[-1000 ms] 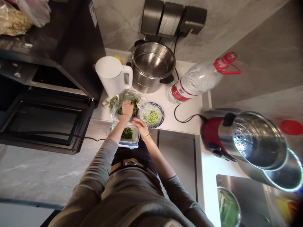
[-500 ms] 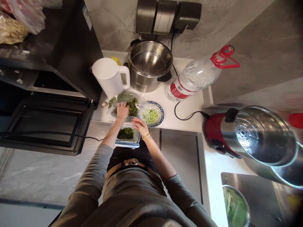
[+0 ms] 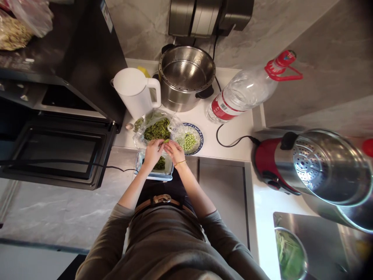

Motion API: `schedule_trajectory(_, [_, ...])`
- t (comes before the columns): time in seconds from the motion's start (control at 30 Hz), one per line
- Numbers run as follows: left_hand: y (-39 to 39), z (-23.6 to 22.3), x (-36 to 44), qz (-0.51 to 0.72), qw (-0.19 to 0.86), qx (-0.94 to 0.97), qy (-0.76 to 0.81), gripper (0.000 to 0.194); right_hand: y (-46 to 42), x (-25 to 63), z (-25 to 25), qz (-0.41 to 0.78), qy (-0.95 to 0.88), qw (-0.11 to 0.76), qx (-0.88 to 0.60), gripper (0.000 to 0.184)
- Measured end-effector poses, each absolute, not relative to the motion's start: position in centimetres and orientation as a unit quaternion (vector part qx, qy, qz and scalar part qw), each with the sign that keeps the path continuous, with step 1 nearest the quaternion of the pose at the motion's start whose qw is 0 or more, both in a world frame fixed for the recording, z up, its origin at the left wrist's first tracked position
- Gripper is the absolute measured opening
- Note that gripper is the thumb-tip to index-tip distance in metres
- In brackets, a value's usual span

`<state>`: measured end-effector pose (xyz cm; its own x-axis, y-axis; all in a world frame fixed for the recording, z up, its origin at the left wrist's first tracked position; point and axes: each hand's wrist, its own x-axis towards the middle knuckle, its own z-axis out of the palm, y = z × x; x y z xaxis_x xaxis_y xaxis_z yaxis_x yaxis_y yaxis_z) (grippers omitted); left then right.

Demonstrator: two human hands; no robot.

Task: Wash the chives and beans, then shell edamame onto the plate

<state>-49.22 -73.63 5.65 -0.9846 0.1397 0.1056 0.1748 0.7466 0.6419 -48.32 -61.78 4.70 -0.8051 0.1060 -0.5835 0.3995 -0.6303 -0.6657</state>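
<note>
A green edamame pod [image 3: 166, 141] is pinched between the fingertips of my left hand [image 3: 154, 153] and my right hand [image 3: 175, 152], which meet at the counter's front edge. Just beyond them lies an open clear plastic bag [image 3: 176, 121] full of edamame pods [image 3: 157, 128]. To its right, a blue-rimmed plate [image 3: 200, 139] carries shelled green beans [image 3: 190, 142], with part of the bag over its left side. Under my wrists is a lined bin [image 3: 168, 177] with green pods or shells [image 3: 160, 163] inside, partly covered by my left hand.
A white jug [image 3: 132, 93] and a steel pot [image 3: 182, 102] stand behind the bag. A large water bottle [image 3: 241, 97] leans right of them. An oven door [image 3: 62, 149] hangs open at left. A red-based steamer [image 3: 269, 155] is at right, near the sink [image 3: 322, 241].
My left hand has come out of the bag toward me and met my right hand. An edamame pod now shows between their fingertips. The view has shifted slightly.
</note>
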Motion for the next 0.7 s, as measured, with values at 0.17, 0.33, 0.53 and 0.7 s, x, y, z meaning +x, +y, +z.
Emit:
schedule_trajectory(0.17, [-73.8,6.7,-47.3,-0.286,0.047,-0.102,-0.952,0.022,-62.6,-48.4,5.3,-0.856,0.417,0.078,0.296,0.023])
schedule_trajectory(0.33, [-73.9,7.2,-47.1,-0.186,0.020,-0.109,-0.976,0.031,-63.1,-48.3,5.9,-0.852,0.417,0.091,0.302,0.024])
schedule_trajectory(0.53, [-73.3,6.6,-46.5,-0.199,0.006,-0.090,-0.976,0.030,-63.9,-47.9,6.0,-0.849,0.435,0.077,0.291,0.020])
schedule_trajectory(0.7, [-73.1,6.5,-46.5,-0.262,0.015,-0.070,-0.962,0.028,-64.1,-47.5,6.7,-0.854,0.443,0.051,0.269,0.022])
